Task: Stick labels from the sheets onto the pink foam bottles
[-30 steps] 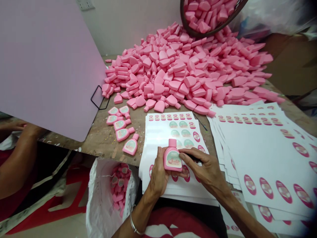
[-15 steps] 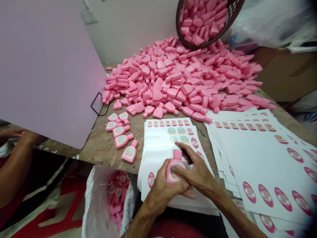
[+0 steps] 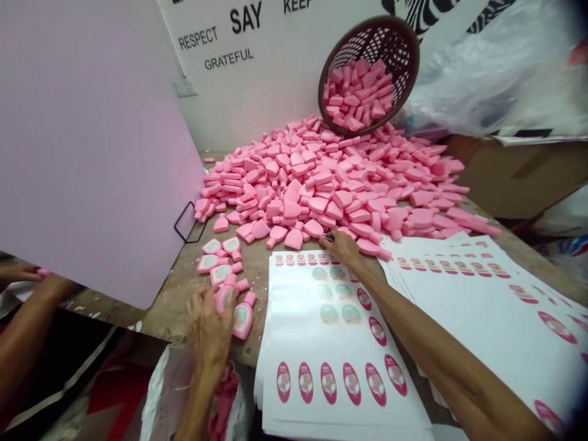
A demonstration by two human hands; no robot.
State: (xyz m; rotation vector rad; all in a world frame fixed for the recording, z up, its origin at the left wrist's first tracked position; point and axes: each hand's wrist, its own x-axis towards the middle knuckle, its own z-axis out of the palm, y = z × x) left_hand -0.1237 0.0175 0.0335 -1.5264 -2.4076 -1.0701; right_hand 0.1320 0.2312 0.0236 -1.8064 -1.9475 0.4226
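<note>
My left hand (image 3: 209, 327) has its fingers wrapped round a labelled pink bottle (image 3: 224, 295), over the small group of labelled bottles (image 3: 242, 320) left of the sticker sheets. My right hand (image 3: 342, 247) reaches to the front edge of the heap of plain pink bottles (image 3: 316, 205); a thin dark tool sticks out from its closed fingers. Under my right forearm lies the stack of sticker sheets (image 3: 298, 324), with pale green round stickers (image 3: 340, 291) and pink oval ones on the top sheet.
A tilted brown basket (image 3: 404, 73) of bottles rests behind the heap. More sticker sheets (image 3: 459, 306) lie at the right. A big pale board (image 3: 92, 135) stands left, with another person's arms (image 3: 34, 318) beyond. Below the table edge hangs a white sack (image 3: 158, 392).
My hands have moved apart. The left has carried the labelled bottle to the group on the left, and the right has moved forward to the heap. The view has tilted up.
</note>
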